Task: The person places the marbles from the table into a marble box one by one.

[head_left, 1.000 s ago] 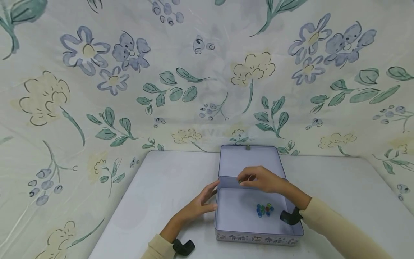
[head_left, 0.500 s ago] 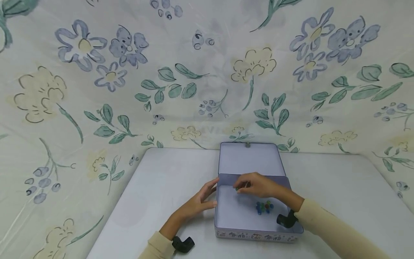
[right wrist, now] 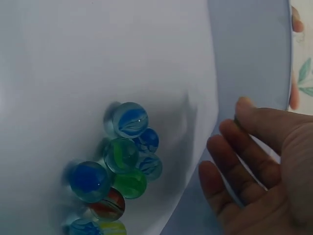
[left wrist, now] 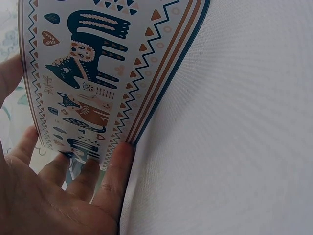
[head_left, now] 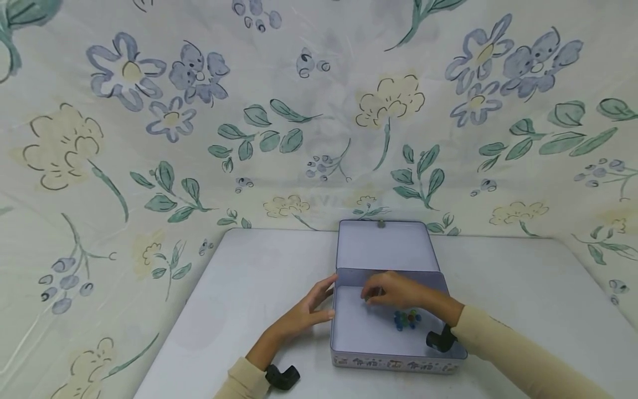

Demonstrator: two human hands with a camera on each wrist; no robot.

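A tin box (head_left: 394, 363) stands with its lid (head_left: 386, 246) tipped back. Several glass marbles lie bunched on its floor, among them a blue-swirled marble (right wrist: 131, 120), a green marble (right wrist: 130, 183) and a red-brown marble (right wrist: 108, 204). My right hand (head_left: 396, 291) is low inside the box, near its back left corner. Between the tips of thumb and index it pinches a small marble, nearly all hidden, only a dark sliver showing. My left hand (head_left: 309, 310) rests its spread fingers on the left outer wall (left wrist: 93, 73), which is printed with animals.
The white table (head_left: 249, 277) extends on both sides of the box. Behind it hangs a flowered sheet (head_left: 319, 111). The raised box walls surround the right hand and the marbles. A black wrist camera (head_left: 283, 378) sits on the left wrist.
My right hand has come down from the back rim into the box, its fingertips now close over the floor. The left hand keeps its place on the wall.
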